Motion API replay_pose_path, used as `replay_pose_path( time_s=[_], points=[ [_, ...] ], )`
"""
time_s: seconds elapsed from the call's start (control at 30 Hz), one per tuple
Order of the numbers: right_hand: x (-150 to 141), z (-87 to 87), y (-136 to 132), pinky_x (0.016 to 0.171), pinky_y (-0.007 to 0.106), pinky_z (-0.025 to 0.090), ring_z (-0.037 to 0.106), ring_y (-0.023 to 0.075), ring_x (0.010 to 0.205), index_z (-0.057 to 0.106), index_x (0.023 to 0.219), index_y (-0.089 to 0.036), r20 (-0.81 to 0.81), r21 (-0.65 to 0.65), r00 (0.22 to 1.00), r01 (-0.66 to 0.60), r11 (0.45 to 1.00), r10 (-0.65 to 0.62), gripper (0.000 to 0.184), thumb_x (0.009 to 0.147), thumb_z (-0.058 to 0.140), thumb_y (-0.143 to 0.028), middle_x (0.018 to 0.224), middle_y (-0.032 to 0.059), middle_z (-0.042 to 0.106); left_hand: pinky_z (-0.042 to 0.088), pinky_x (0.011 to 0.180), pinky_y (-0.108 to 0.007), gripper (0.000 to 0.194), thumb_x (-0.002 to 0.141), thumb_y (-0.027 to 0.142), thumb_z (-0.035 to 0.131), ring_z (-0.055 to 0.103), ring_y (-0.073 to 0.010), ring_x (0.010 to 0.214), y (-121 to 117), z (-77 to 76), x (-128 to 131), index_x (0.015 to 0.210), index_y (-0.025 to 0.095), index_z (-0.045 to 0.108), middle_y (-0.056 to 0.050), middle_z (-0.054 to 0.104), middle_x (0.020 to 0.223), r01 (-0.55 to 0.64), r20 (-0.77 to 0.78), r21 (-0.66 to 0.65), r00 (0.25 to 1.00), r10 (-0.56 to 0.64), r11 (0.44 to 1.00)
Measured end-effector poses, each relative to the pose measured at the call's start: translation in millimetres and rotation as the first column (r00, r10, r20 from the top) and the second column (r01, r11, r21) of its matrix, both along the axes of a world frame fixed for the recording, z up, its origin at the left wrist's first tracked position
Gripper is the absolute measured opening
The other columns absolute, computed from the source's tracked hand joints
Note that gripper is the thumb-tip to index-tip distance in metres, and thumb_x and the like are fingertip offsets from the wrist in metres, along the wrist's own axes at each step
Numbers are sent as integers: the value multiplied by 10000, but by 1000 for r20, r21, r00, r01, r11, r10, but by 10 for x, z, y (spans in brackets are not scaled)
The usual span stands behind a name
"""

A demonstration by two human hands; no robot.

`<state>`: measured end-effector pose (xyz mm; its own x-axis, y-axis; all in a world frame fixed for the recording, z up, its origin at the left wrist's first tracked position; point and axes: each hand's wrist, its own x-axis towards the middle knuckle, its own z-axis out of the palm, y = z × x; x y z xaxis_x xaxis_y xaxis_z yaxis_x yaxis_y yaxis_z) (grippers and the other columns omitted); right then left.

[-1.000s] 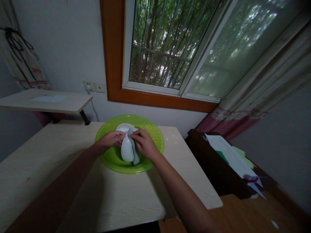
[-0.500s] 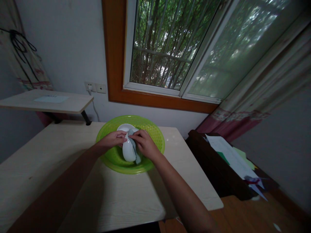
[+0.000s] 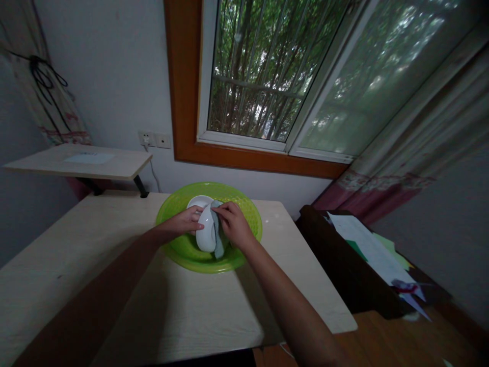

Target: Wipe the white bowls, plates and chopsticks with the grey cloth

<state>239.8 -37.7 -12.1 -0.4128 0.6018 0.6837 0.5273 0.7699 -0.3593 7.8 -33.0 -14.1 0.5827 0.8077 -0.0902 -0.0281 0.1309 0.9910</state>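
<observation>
The white bowl [image 3: 206,235], tilted on edge, runs lengthwise along the gap between the left hand [image 3: 189,221] gripping it and the right hand [image 3: 234,223] pinching the grey cloth [image 3: 219,246].

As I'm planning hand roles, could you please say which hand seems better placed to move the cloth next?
Probably the right hand: it pinches the grey cloth against the tilted white bowl, while the left hand is occupied gripping the bowl's left side.

Barred window [image 3: 263,71], curtains [image 3: 397,163], wall sockets [image 3: 162,141], raised shelf [image 3: 53,159]
</observation>
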Motion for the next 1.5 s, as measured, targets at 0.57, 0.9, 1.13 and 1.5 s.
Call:
replay_pose_path(
  time_s=[0.57, 0.9, 1.13, 1.5],
  points=[
    [4, 60, -29, 923, 405, 485, 552, 226, 1042, 692, 1234, -259, 15, 32, 999, -40, 999, 40, 387, 921, 533, -97, 1092, 93, 626, 507, 744, -291, 442, 655, 236, 851, 704, -200, 802, 4, 71, -45, 1041, 142, 658, -91, 759, 920, -165, 53, 25, 985, 164, 986],
    [-59, 124, -206, 914, 370, 504, 561, 212, 1025, 702, 1183, -258, 206, 7, 943, -267, 964, 260, 380, 884, 538, -90, 1080, 75, 639, 532, 703, -248, 477, 629, 129, 843, 670, -143, 750, 40, 109, -161, 1074, 128, 669, -70, 725, 953, -417, 308, -143, 843, 441, 897],
    [-19, 69, -81, 919, 382, 509, 582, 209, 987, 739, 1063, -227, 102, 0, 979, -178, 984, 177, 312, 839, 575, -85, 1010, 72, 641, 548, 703, -240, 490, 650, 120, 833, 678, -143, 777, 50, 107, -179, 1112, 130, 667, -83, 727, 1022, -411, 311, -158, 842, 440, 898],
    [32, 78, -8, 935, 413, 476, 552, 240, 1018, 714, 1103, -225, -38, 30, 988, 154, 988, -153, 275, 892, 575, -116, 1052, 97, 618, 554, 712, -238, 449, 661, 102, 817, 696, -156, 796, 54, 83, -177, 1090, 112, 688, -107, 738, 1028, -421, 315, -153, 837, 448, 894]
  ],
)
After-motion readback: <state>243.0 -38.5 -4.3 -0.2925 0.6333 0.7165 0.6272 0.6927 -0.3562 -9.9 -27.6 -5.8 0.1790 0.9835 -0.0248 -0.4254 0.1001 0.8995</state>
